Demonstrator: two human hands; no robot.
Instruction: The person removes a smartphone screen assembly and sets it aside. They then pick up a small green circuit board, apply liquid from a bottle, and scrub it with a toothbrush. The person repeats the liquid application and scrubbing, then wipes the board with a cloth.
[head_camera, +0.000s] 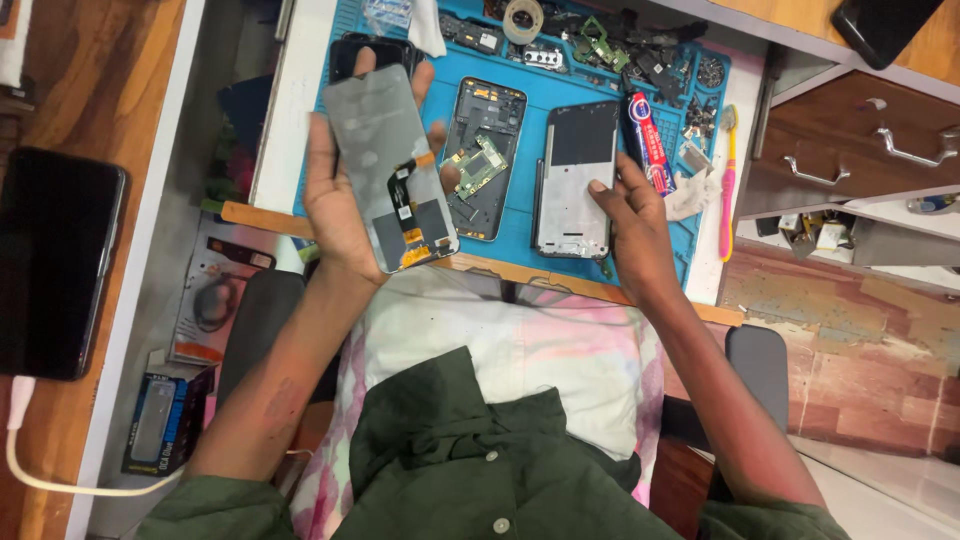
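Note:
My left hand (335, 205) holds a phone display panel (385, 150) back side up, grey with a black flex cable and orange tab near its lower end. My right hand (630, 220) rests its fingers on the lower right edge of a silver and black phone mid-frame (572, 185) lying on the blue work mat (520, 235). Between the two hands lies an opened phone body (485, 150) with a green circuit board showing.
A red and blue glue tube (645, 140) and a pink toothbrush (727, 180) lie right of the mid-frame. Small parts and a tape roll (523, 18) crowd the mat's far edge. A dark phone (55, 260) on a white cable sits on the left wooden surface. Drawers (850, 150) stand at right.

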